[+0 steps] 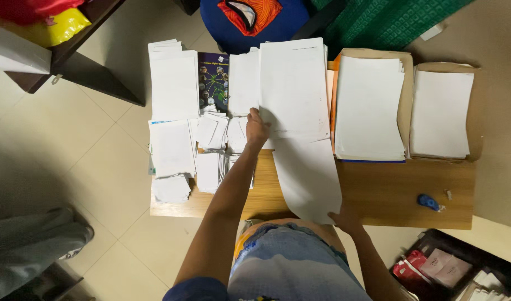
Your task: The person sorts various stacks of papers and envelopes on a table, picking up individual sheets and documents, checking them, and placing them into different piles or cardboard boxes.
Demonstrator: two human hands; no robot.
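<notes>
My left hand (256, 127) grips the lower left corner of a large white sheet (293, 89) that lies over a paper stack in the middle of the wooden table (389, 192). My right hand (346, 219) holds the near corner of another long white sheet (308, 178) that hangs over the table's front edge. Several smaller white paper stacks (172, 147) lie to the left of my left hand, next to a dark printed booklet (213, 81).
Two white paper piles on brown folders (370, 108) (440, 111) sit at the right. A small blue tape dispenser (429, 202) lies near the front right. A box of packets (439, 266) stands on the floor, with a dark shelf (71, 56) far left.
</notes>
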